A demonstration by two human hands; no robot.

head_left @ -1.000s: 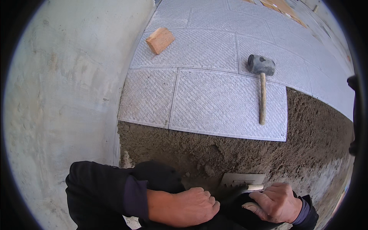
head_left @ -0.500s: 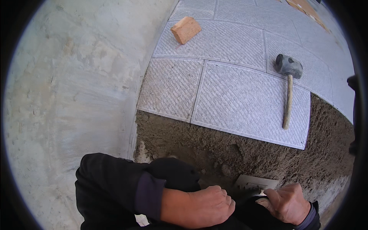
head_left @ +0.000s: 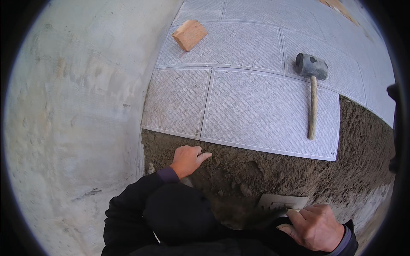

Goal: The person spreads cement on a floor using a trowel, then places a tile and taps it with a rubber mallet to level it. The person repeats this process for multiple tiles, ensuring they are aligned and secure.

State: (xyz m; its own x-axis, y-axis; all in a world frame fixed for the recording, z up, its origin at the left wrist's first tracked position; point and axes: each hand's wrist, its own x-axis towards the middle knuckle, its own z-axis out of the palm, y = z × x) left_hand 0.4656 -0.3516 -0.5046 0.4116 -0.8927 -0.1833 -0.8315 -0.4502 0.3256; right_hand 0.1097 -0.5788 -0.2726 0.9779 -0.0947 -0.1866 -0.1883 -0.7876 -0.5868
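Observation:
My right hand (head_left: 317, 228) grips a flat rectangular steel trowel (head_left: 275, 201) at the lower right, its plate lying over the brown sandy bedding (head_left: 243, 175). Most of its handle is hidden by my fingers. My left hand (head_left: 187, 160) is low over the bedding, just below the front edge of the small grey tile (head_left: 177, 100). Its fingers are curled in, the thumb side pointing right; whatever they hold, if anything, is hidden. To the right lies a larger grooved grey tile (head_left: 265, 111), with a joint between the two.
A rubber mallet (head_left: 313, 111) with a wooden handle rests across the large tile and the row behind. An orange-brown block (head_left: 190, 35) sits on a farther tile. A smooth concrete surface (head_left: 85, 106) borders the tiles on the left. My dark-clothed knee (head_left: 179, 211) juts into the lower middle.
My left hand has moved forward and left, from near my lap to the bedding by the tile edge. The right hand still grips the trowel in nearly the same place. The view has shifted slightly.

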